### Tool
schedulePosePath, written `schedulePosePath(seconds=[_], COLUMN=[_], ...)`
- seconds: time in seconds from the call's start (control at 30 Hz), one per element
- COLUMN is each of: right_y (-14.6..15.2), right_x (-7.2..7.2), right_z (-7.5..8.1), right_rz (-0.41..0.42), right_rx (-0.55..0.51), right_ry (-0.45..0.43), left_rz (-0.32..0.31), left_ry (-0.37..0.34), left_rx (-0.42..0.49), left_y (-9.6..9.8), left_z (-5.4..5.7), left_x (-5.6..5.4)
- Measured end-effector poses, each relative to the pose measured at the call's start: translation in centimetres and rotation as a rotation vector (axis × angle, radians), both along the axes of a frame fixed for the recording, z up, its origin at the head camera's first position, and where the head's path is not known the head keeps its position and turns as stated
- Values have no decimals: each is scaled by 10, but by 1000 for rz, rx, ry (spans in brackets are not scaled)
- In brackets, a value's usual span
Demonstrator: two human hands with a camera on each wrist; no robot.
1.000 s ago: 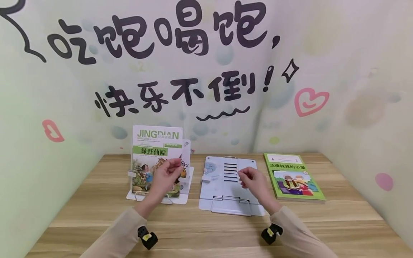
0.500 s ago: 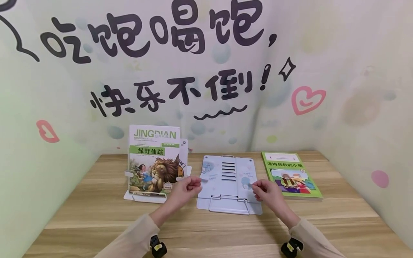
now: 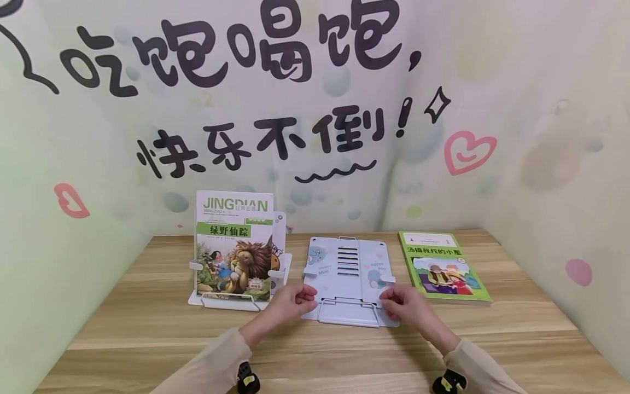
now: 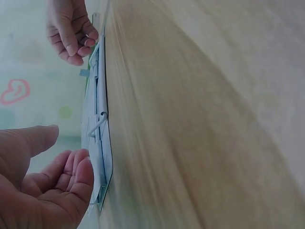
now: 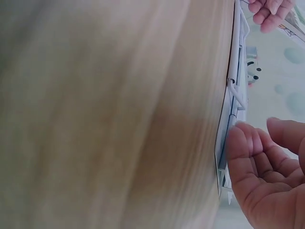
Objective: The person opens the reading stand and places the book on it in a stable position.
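Observation:
A pale blue folding book stand (image 3: 339,287) lies flat on the table, with slots in its middle, elephant prints and a wire rest along its front. My left hand (image 3: 290,302) is at its lower left edge, fingers loosely bent and thumb apart from them. At the lower right edge is my right hand (image 3: 407,305), its fingertips right at the stand's side. In the left wrist view, the gap between my left thumb and fingers (image 4: 78,179) holds nothing. The right wrist view likewise shows my right thumb (image 5: 286,131) raised away from the curved fingers.
To the left, a book with a lion cover (image 3: 236,262) stands propped on a second book stand (image 3: 279,232). A green-bordered book (image 3: 445,273) lies at the right. The wooden table (image 3: 325,361) meets a printed wall (image 3: 344,202) behind.
Both hands have come down toward the flat stand's lower corners, the left one moving right from in front of the lion book. Small clips on the flat stand's sides now show uncovered.

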State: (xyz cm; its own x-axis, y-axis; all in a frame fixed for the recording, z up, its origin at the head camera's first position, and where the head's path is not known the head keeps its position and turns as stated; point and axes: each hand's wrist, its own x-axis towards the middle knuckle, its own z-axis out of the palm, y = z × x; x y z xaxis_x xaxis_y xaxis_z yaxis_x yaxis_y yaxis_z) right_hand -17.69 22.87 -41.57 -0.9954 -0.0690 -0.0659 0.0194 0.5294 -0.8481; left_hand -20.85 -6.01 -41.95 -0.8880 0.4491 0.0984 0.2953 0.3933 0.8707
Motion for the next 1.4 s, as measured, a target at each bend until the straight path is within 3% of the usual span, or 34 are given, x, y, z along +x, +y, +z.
schedulePosePath(seconds=[0.3, 0.57, 1.07, 1.4], right_y=[1, -3, -13, -18], right_x=[-1, -1, 5, 9], right_z=[-5, -6, -11, -9], right_rz=[118, 150, 78, 83], right_rx=[-9, -6, 72, 100], right_ry=[-21, -23, 42, 27], left_rz=[-44, -6, 32, -1], left_ry=[-48, -111, -179, -139], left_rx=[-60, -52, -41, -107], left_y=[10, 17, 18, 17], left_z=[-7, -7, -11, -7], left_x=[-2, -3, -6, -7])
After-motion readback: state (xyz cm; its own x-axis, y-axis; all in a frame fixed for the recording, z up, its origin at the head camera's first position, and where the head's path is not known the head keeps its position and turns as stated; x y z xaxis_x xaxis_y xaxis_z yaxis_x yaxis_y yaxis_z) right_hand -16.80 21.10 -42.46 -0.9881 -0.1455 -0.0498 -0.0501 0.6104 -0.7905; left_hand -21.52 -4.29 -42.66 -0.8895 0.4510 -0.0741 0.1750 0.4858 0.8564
